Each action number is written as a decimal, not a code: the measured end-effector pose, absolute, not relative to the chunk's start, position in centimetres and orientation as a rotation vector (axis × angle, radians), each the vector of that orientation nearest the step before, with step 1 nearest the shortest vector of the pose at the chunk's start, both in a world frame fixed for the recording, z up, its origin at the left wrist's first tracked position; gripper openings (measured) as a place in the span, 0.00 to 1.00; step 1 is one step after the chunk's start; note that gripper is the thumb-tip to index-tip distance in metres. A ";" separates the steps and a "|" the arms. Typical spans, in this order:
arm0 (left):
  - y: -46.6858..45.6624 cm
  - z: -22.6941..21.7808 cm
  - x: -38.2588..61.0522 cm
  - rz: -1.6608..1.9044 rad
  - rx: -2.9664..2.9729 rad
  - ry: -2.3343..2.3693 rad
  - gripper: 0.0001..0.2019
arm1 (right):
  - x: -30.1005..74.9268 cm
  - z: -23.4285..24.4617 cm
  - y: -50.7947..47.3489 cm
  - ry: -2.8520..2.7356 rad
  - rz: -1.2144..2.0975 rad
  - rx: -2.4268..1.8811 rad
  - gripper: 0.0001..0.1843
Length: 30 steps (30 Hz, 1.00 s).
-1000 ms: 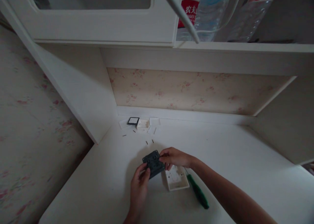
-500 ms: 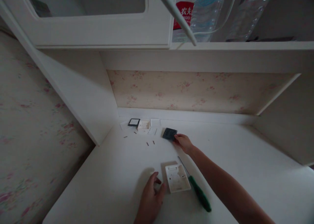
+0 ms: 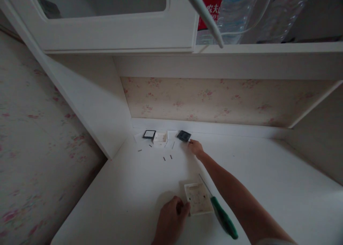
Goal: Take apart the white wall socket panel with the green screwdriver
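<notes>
My right hand (image 3: 196, 147) reaches to the back of the white desk (image 3: 268, 180). Its fingertips are pinched on the right corner of a dark square switch module (image 3: 184, 135) that lies flat by the back wall. My left hand (image 3: 171, 220) is near the front edge, its fingers curled and its thumb pressed against the left edge of a white square back box (image 3: 198, 198), which lies open side up. A green-handled screwdriver (image 3: 223, 218) lies just right of the box, under my right forearm.
At the back left lie a black-framed square plate (image 3: 149, 134), a white box part (image 3: 160, 137) and several small screws (image 3: 164, 158). Overhead, a shelf holds water bottles (image 3: 230, 12), and a white bar (image 3: 203, 16) slants down. A cabinet side panel (image 3: 93, 105) closes off the left.
My right hand carried the dark module from above the white box to the back of the desk. My left hand let go of it and dropped to the box's left edge.
</notes>
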<state>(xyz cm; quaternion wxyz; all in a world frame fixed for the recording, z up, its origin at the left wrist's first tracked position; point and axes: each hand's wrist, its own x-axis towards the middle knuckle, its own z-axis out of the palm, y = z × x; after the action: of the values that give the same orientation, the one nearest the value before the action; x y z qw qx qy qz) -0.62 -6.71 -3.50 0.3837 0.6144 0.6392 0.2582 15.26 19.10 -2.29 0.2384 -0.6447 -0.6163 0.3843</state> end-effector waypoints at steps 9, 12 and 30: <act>-6.8 -3.2 -0.4 0.662 1.646 1.617 0.18 | 19.4 0.9 10.5 -2.304 1.323 -1.482 0.12; -6.9 -3.1 -0.4 0.666 1.698 1.629 0.19 | 20.0 1.2 8.2 -2.485 1.314 -1.340 0.11; -7.9 -3.8 -0.5 0.757 1.630 1.660 0.18 | 21.5 1.3 11.5 -2.096 0.928 -1.769 0.15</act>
<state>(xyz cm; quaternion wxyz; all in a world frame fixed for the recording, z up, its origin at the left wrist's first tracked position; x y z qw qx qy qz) -0.50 -7.91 -3.82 0.3405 0.6264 0.6380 0.2909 21.45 11.46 1.34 0.1226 -0.6062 -0.7185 0.3182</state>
